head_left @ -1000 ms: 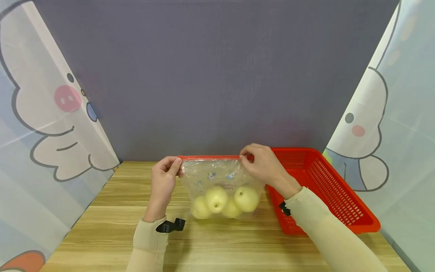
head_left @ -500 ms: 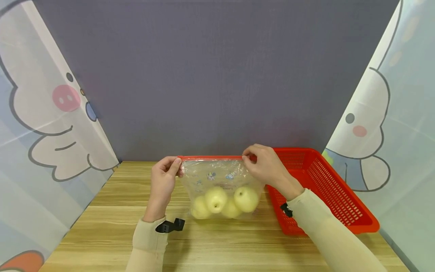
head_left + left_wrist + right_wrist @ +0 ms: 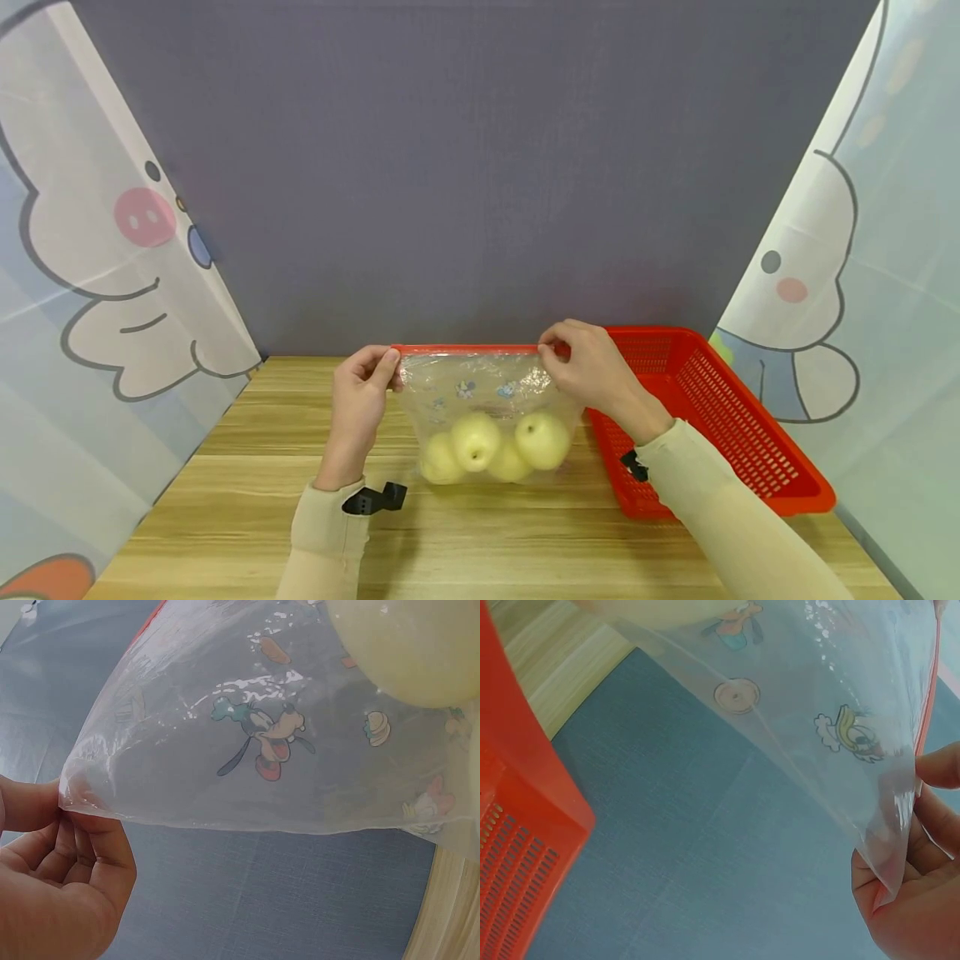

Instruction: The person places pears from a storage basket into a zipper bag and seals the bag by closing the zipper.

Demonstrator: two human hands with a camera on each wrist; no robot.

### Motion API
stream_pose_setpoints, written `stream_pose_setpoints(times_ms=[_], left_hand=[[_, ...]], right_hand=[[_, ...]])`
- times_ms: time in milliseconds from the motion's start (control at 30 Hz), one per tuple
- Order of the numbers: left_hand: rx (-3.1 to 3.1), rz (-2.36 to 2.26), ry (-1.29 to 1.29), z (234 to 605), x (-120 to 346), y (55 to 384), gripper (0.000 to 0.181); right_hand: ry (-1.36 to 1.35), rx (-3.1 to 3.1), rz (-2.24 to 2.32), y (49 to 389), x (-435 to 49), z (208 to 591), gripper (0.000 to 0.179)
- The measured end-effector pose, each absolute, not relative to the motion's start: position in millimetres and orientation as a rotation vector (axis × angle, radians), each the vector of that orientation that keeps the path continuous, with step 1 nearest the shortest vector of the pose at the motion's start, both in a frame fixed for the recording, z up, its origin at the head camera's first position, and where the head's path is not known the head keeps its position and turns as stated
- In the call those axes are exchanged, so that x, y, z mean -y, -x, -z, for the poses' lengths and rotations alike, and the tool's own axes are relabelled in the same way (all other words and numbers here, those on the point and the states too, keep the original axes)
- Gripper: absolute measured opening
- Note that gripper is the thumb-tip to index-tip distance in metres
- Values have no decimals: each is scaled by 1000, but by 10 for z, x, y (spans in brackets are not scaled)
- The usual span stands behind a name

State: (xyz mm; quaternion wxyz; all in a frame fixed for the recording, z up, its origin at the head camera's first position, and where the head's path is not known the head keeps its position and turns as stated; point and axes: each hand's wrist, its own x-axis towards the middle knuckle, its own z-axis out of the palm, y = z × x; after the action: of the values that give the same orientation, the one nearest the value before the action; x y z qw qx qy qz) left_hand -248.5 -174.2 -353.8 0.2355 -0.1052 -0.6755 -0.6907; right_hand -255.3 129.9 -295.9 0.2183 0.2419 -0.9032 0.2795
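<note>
A clear zip bag (image 3: 480, 385) with a red top strip and cartoon prints hangs upright between the two hands. Inside, at its bottom, lie several pale yellow-green fruits (image 3: 542, 440) that look like pears or apples. My left hand (image 3: 363, 400) pinches the bag's top left corner between thumb and curled fingers; the left wrist view shows this hand (image 3: 67, 877) at the corner. Near the right end of the red strip, my right hand (image 3: 588, 367) pinches the strip with thumb and forefinger. In the right wrist view a loose bag corner lies against that palm (image 3: 915, 900).
A red plastic basket (image 3: 750, 433) with slotted walls stands on the right of the wooden table (image 3: 247, 500), partly behind the right forearm. A dark grey cloth (image 3: 480, 167) rises behind the table, with cartoon-printed curtains (image 3: 90, 250) on both sides.
My right hand has slid a little to the right along the red strip, still pinching it. The left hand and the fruits have stayed nearly in place.
</note>
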Motion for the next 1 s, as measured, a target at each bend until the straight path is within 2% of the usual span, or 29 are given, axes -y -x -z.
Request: stream_pose_setpoints(times_ms=[733,1000], left_hand=[[1864,1912,276,3509,1734,2464,22],[1847,1919,278,3499,1739,2457,18]], right_hand=[[-661,2478,-759,2523,-1383,2973,10],[-653,2472,-757,2492,-1397,2940,11]])
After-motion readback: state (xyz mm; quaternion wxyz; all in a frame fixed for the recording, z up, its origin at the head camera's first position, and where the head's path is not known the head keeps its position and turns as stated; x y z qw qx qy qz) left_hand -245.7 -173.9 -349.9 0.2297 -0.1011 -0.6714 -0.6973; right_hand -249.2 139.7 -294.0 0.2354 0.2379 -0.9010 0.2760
